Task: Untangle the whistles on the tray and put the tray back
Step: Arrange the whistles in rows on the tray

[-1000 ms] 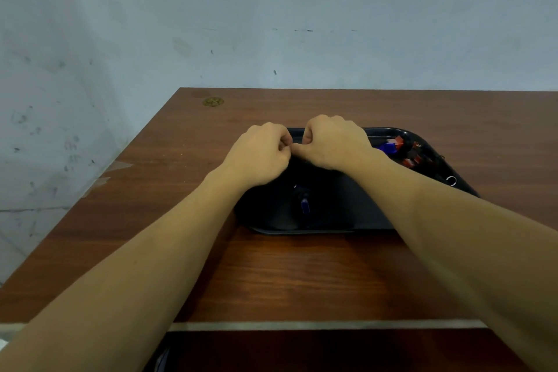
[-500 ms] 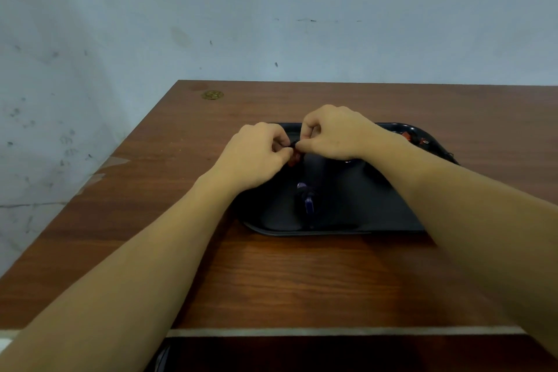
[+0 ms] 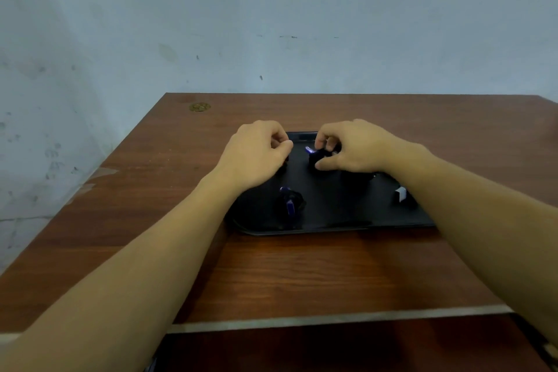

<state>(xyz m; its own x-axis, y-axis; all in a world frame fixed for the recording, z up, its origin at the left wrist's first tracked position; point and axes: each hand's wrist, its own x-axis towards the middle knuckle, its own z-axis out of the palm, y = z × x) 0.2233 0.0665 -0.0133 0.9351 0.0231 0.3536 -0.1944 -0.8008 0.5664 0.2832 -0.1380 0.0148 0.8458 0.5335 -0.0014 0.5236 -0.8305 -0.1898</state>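
Note:
A black tray (image 3: 332,214) lies on the brown wooden table (image 3: 302,275). My left hand (image 3: 255,154) hovers over the tray's far left part with its fingers curled; what they pinch is hidden. My right hand (image 3: 351,148) is over the tray's far middle, fingers curled round a blue whistle (image 3: 311,150) with dark cord. Another blue whistle (image 3: 288,202) with its black cord lies alone near the tray's front left. A white-tipped piece (image 3: 401,193) shows beside my right forearm, which hides the tray's right part.
A pale wall stands close behind and to the left of the table. A small brass disc (image 3: 199,106) sits in the table's far left corner. The table's front edge (image 3: 332,318) runs below my forearms.
My hands, joined fingertip to fingertip before, have pulled apart, left hand to the left and right hand to the right. A blue whistle now shows at my right fingers. The view has tilted up.

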